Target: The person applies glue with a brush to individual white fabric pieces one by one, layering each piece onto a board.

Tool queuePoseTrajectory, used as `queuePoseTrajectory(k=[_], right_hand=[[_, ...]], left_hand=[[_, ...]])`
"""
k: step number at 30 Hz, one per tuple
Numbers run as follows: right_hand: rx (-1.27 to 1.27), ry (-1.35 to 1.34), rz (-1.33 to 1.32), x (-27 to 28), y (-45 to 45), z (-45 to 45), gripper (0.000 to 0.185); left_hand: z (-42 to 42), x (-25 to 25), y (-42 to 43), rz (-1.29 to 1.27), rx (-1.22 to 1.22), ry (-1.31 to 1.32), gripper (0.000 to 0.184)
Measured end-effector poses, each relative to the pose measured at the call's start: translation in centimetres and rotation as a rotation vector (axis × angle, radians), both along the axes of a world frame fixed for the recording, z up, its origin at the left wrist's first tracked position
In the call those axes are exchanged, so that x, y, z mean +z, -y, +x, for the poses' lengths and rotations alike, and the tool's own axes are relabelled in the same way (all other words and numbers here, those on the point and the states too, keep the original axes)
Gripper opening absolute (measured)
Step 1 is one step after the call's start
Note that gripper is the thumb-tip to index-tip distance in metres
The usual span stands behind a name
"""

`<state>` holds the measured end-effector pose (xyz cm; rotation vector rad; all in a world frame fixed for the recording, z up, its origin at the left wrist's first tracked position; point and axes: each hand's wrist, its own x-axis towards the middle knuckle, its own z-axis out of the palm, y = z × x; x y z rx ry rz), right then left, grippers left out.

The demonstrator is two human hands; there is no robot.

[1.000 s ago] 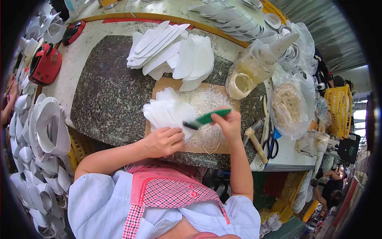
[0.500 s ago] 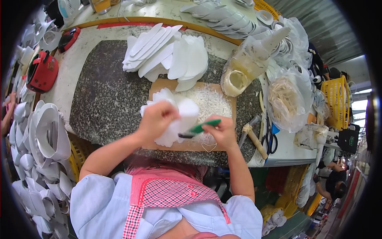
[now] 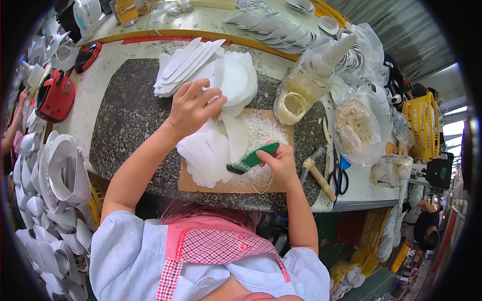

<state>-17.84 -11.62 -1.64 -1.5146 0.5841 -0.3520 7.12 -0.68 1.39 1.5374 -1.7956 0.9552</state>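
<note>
My right hand point(image 3: 279, 161) is closed around a small green-handled brush point(image 3: 261, 154). Its dark bristles are low over a sheet of brown board point(image 3: 226, 189), beside white insole-shaped pieces point(image 3: 206, 154) fanned out there. One of these white pieces point(image 3: 236, 134) lies to the right of the fan, reaching up toward the far stack. My left hand point(image 3: 195, 106) is raised at the near edge of that stack of white pieces point(image 3: 236, 75), its fingers apart and partly bent. Whitish crumbly residue point(image 3: 265, 126) coats the right part of the board.
A glue-smeared plastic bottle point(image 3: 296, 95) lies behind the board. To the right are a hammer point(image 3: 320, 179), black scissors point(image 3: 339, 179) and a plastic bag of strips point(image 3: 355, 123). Red container point(image 3: 55, 95) at left; stacked white parts point(image 3: 63, 168) nearby. Another person point(image 3: 427, 226) is far right.
My left hand has moved away from the fanned pieces, up to the far stack. The white piece it was beside now lies on the board. The brush has stayed in my right hand.
</note>
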Motion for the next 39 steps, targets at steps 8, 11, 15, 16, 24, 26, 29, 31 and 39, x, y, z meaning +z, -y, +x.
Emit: queuePoseTrajectory(k=[8, 11, 15, 16, 24, 26, 29, 31, 39], right_hand=[[0.005, -0.048, -0.019, 0.3, 0.1, 0.2, 0.009], [0.008, 0.020, -0.013, -0.3, -0.1, 0.6, 0.010], [-0.020, 0.047, -0.010, -0.4, -0.4, -0.5, 0.009], [-0.026, 0.035, -0.008, -0.3, -0.5, -0.8, 0.009], [-0.281, 0.220, -0.071, 2.2, 1.4, -3.3, 0.005], [-0.212, 0.256, -0.087, 1.5, 1.1, -2.4, 0.006], [-0.068, 0.213, -0.193, 2.2, 0.4, -1.0, 0.011], [-0.060, 0.118, -0.159, 2.2, 0.2, -0.5, 0.009], [0.018, 0.183, -0.299, 0.5, 1.3, 4.7, 0.008]], left_hand=[[-5.7, -3.6, -4.5, 0.517, -0.205, -0.219, 0.033], [-5.9, -3.6, -4.1, 0.488, -0.248, -0.184, 0.026], [-5.7, -3.3, -3.1, 0.470, -0.307, -0.167, 0.023], [-5.7, -3.8, -2.8, 0.356, -0.323, -0.263, 0.023], [-5.7, -4.2, -5.5, 0.442, -0.464, -0.210, 0.025], [-5.4, -5.8, -6.6, 0.541, -0.457, -0.180, 0.031], [-5.6, -4.6, -6.8, 0.667, -0.432, -0.267, 0.039], [-5.9, -4.0, -7.0, 0.678, -0.425, -0.459, 0.036], [-4.8, -4.1, -7.1, 0.448, -0.175, -1.245, 0.018]])
